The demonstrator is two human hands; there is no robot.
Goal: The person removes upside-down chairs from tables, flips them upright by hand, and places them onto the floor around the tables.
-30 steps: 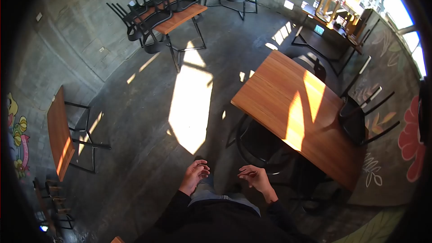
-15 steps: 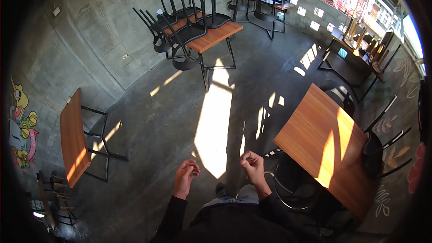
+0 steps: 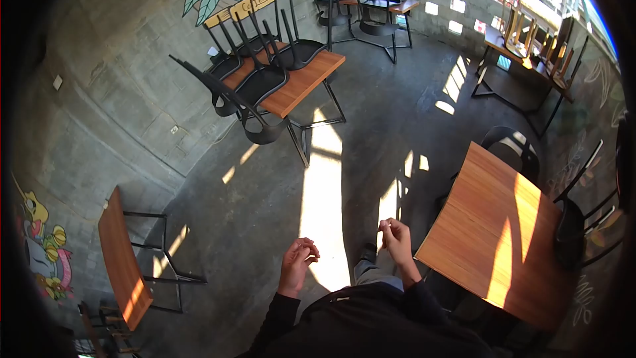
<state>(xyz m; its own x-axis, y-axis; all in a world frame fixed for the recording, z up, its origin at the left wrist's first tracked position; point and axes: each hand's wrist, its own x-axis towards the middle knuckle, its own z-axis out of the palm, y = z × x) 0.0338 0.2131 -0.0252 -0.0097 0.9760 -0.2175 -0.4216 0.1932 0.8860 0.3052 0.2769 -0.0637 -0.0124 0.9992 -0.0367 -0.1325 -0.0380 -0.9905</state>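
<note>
My left hand [image 3: 298, 268] is raised in front of my body with its fingers loosely curled and the thumb apart; nothing shows in it. To its right, my right hand [image 3: 397, 240] hangs over the floor [image 3: 258, 212], thumb and fingertips drawn together, with no object visible between them. Neither hand touches anything else. Nearest to the right hand is a wooden-topped table [image 3: 470, 225], its near left corner just beyond the wrist. A dark shoe [image 3: 368, 252] shows below, between the hands.
Ahead, black chairs [image 3: 265, 83] rest upside down on a wooden table [image 3: 315, 73]. Another table [image 3: 122, 258] stands along the left wall. More tables with stacked chairs [image 3: 381, 26] line the back. A black chair [image 3: 570, 229] is at the right table's far side. Sunlight stripes the floor.
My view has tilted and shifted, so the far tables sit further left and the right table further right. Both hands appear further right in view, in much the same poses. A foot has come forward.
</note>
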